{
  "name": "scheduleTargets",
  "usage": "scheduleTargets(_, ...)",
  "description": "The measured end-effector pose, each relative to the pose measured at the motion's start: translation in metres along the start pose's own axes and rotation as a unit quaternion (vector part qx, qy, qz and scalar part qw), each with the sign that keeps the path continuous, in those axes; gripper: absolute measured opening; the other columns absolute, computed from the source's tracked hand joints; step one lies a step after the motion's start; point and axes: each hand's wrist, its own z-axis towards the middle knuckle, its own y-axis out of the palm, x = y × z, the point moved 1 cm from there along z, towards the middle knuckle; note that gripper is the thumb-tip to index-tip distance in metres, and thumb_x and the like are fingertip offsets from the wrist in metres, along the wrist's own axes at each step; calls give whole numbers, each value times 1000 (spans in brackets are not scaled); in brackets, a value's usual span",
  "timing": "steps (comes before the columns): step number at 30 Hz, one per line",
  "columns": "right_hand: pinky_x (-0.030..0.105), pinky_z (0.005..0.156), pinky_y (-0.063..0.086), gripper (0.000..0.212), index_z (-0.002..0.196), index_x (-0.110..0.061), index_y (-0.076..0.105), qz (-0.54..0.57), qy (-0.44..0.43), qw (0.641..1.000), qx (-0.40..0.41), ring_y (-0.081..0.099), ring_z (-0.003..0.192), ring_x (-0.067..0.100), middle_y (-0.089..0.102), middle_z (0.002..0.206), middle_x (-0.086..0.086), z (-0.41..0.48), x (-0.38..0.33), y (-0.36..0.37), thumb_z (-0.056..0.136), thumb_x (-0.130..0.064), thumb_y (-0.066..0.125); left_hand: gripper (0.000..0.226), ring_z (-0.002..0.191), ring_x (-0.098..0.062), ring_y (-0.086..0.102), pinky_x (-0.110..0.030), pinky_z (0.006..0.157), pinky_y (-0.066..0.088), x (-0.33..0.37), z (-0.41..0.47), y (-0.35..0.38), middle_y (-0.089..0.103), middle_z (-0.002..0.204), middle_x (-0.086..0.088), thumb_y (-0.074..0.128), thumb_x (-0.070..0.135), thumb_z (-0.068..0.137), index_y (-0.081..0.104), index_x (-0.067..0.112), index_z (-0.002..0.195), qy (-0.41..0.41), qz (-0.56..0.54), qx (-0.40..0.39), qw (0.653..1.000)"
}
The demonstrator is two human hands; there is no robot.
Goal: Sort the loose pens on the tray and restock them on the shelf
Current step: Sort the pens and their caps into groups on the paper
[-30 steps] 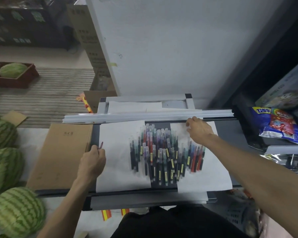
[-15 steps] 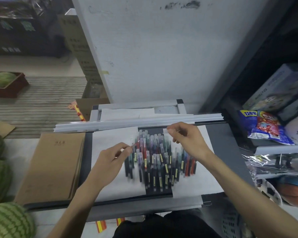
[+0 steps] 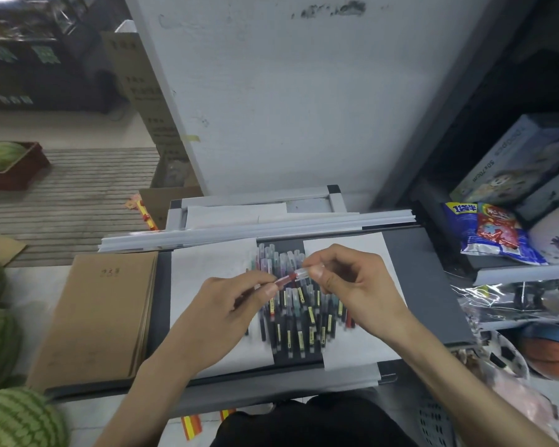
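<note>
Holding red pen just above pen pile, we pinch barrel in left hand fingers, clear cap end in right hand fingers; two-point grip likely for seating cap or checking colour. Pile lies on tray, paper sheets flanking pile.

A scuffed white wall rises at centre. Left of it lie a grey slatted floor and stacked cardboard boxes, with dim racks beyond. Right of it stands a dark shelf.
</note>
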Motion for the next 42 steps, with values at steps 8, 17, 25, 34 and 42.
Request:
scheduleTargets(8, 27, 57, 47, 17, 91, -17, 80, -4, 35, 999, 27, 54, 57, 13, 66, 65, 7, -5, 11, 12, 94, -2, 72, 28, 55, -16, 49, -24, 52, 31, 2, 8, 15, 56, 65, 17, 49, 41, 106, 73, 27, 105, 19, 57, -11, 998)
scheduleTargets(17, 17, 51, 41, 9, 93, -3, 76, 76, 92, 991, 56, 49, 55, 14, 59, 59, 3, -14, 34, 6, 96, 0, 68, 29, 52, -14, 45, -21, 56, 31, -4, 16, 51, 51, 59, 5, 52, 42, 107, 71, 27, 90, 9, -19, -15, 1000)
scheduleTargets(25, 37, 71, 52, 20, 93, -2, 77, 161, 158, 971, 78, 60, 69, 26, 66, 73, 20, -23, 66, 15, 98, -19, 68, 24, 66, -9, 62, -23, 64, 46, -6, 29, 83, 67, 73, 10, 54, 39, 107, 75, 29, 104, -41, -48, -38, 997)
scheduleTargets(34, 39, 79, 63, 33, 75, -7, 77, -129, 290, 943, 104, 77, 70, 20, 77, 70, 4, -3, 123, -69, 99, -28, 68, 22, 82, -5, 69, 0, 72, 41, -53, 42, 99, 71, 109, 16, 55, 27, 106, 72, 28, 119, -131, 63, -67, 987)
scheduleTargets(42, 34, 66, 59, 47, 72, 0, 68, -332, 348, 872, 94, 71, 65, 24, 71, 65, 9, 25, 185, -92, 97, -41, 66, 26, 76, -8, 64, -23, 78, 54, -75, 62, 110, 74, 107, 4, 57, 21, 101, 68, 21, 125, -195, 134, -81, 968)
